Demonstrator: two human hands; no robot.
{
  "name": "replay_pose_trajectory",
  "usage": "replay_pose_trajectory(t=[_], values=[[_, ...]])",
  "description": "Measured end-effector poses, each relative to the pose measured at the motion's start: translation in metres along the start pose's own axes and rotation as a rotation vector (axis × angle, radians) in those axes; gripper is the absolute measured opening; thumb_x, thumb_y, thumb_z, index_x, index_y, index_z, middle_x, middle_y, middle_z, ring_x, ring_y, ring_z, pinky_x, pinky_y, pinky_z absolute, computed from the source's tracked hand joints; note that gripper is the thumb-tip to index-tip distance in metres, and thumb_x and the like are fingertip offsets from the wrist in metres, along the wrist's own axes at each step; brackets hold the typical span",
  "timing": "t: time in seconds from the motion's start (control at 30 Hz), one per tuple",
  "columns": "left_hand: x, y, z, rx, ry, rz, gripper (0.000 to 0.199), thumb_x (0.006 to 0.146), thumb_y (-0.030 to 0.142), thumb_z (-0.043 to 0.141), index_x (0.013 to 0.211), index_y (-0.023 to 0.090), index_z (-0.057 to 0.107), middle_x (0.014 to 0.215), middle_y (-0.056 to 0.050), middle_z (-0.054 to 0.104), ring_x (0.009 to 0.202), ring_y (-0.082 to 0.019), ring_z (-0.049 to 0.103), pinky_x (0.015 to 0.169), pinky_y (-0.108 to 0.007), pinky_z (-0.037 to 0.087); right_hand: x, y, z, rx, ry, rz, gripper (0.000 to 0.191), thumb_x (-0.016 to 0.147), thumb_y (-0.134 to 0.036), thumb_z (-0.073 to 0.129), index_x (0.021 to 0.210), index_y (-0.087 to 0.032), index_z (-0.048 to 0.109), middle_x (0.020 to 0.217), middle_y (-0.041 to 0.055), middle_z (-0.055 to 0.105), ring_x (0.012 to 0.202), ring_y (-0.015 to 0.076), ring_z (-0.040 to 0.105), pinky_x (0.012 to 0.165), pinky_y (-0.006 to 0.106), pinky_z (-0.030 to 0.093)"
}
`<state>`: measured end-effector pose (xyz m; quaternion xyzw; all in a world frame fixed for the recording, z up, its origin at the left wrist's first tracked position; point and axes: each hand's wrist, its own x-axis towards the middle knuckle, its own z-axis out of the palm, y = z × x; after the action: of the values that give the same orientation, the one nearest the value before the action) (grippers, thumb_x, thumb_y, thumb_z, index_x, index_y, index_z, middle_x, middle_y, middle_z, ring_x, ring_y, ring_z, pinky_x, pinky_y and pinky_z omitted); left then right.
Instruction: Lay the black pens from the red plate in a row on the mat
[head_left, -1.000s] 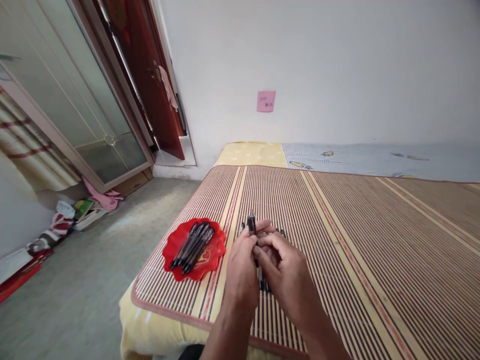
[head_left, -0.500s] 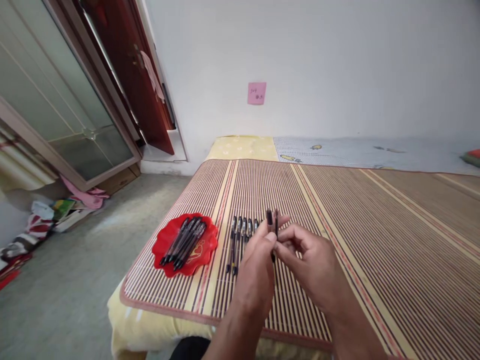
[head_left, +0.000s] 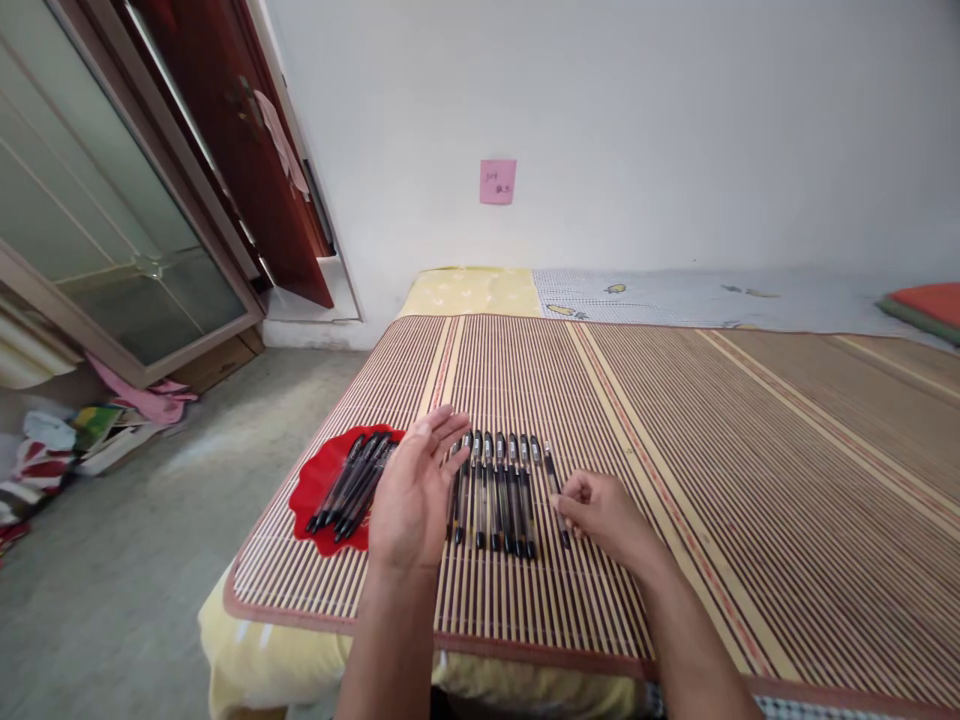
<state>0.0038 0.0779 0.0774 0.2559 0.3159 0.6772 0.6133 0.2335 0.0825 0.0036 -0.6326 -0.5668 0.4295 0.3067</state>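
My right hand pinches a black pen low over the striped mat, its pale tip pointing away from me. Just left of that pen lies a row of black gel pens, with several dark caps lined up at their far ends. My left hand is open and holds nothing, palm turned to the right and fingers spread. It hovers between the row and a red scalloped plate, hiding part of both. Several more black pens lie heaped on the plate.
A bamboo-strip mat covers the bed, with a yellow sheet hanging over its near edge. A pink note is stuck on the wall. Floor, a glass-panelled door and piled items are at the left.
My hands were together holding a pen and a dark piece upright; now they are apart. The left has moved left and opened, while the right has lowered a pen to the row's right.
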Motion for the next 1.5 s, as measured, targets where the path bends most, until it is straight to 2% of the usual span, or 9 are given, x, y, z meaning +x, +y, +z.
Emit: replay_pose_trajectory(t=[0.13, 0.37, 0.57, 0.7, 0.83, 1.2, 1.5], values=[[-0.001, -0.004, 0.003, 0.007, -0.009, -0.015, 0.027, 0.091, 0.032, 0.059, 0.106, 0.013, 0.072, 0.113, -0.014, 0.073, 0.114, -0.024, 0.064, 0.093, -0.033, 0.049, 0.001, 0.005, 0.013, -0.02, 0.004, 0.067, 0.022, 0.084, -0.02, 0.065, 0.065, -0.02, 0.053, 0.055, -0.0025, 0.06, 0.049, 0.0133, 0.056, 0.05, 0.025, 0.046], [0.0, -0.006, 0.004, 0.012, -0.015, -0.022, 0.026, 0.089, 0.032, 0.063, 0.103, 0.013, 0.072, 0.11, -0.014, 0.073, 0.111, -0.025, 0.066, 0.089, -0.033, 0.05, 0.004, 0.008, 0.022, -0.052, -0.024, 0.116, 0.02, 0.087, -0.025, 0.061, 0.07, -0.021, 0.053, 0.052, -0.0037, 0.059, 0.044, 0.0138, 0.056, 0.045, 0.024, 0.043], [0.001, -0.006, 0.002, 0.008, -0.008, -0.019, 0.024, 0.089, 0.031, 0.063, 0.101, 0.012, 0.073, 0.108, -0.015, 0.074, 0.108, -0.025, 0.067, 0.085, -0.031, 0.051, 0.0, 0.011, 0.008, -0.089, -0.047, 0.075, 0.022, 0.093, -0.029, 0.055, 0.073, -0.021, 0.053, 0.053, -0.0038, 0.059, 0.047, 0.0132, 0.058, 0.048, 0.023, 0.044], [0.001, -0.006, 0.003, 0.007, 0.002, -0.023, 0.024, 0.089, 0.029, 0.062, 0.1, 0.012, 0.073, 0.106, -0.014, 0.074, 0.107, -0.024, 0.067, 0.082, -0.03, 0.052, 0.0, 0.026, -0.002, -0.084, -0.128, 0.131, 0.02, 0.092, -0.028, 0.059, 0.074, -0.02, 0.053, 0.055, -0.0024, 0.061, 0.048, 0.0135, 0.06, 0.045, 0.023, 0.043], [0.001, -0.006, 0.003, 0.009, -0.01, -0.018, 0.022, 0.088, 0.029, 0.062, 0.097, 0.013, 0.074, 0.103, -0.013, 0.075, 0.104, -0.023, 0.068, 0.08, -0.03, 0.052, 0.002, 0.037, -0.001, -0.082, -0.18, 0.169, 0.017, 0.09, -0.026, 0.061, 0.076, -0.02, 0.053, 0.058, -0.0003, 0.064, 0.048, 0.0137, 0.062, 0.042, 0.022, 0.041], [0.002, -0.007, 0.003, -0.002, -0.001, -0.041, 0.021, 0.089, 0.027, 0.061, 0.095, 0.012, 0.074, 0.101, -0.013, 0.076, 0.101, -0.022, 0.069, 0.08, -0.028, 0.052, -0.002, 0.009, 0.011, -0.121, -0.198, 0.203, 0.016, 0.093, -0.025, 0.062, 0.08, -0.018, 0.055, 0.063, 0.0009, 0.066, 0.049, 0.0113, 0.061, 0.045, 0.02, 0.042], [0.004, -0.008, 0.003, 0.006, 0.009, -0.046, 0.021, 0.09, 0.027, 0.059, 0.094, 0.013, 0.074, 0.1, -0.011, 0.075, 0.101, -0.021, 0.069, 0.08, -0.028, 0.051, 0.003, 0.016, 0.017, -0.108, -0.23, 0.157, 0.012, 0.092, -0.022, 0.061, 0.082, -0.019, 0.055, 0.064, 0.0016, 0.067, 0.049, 0.013, 0.063, 0.039, 0.02, 0.04]])
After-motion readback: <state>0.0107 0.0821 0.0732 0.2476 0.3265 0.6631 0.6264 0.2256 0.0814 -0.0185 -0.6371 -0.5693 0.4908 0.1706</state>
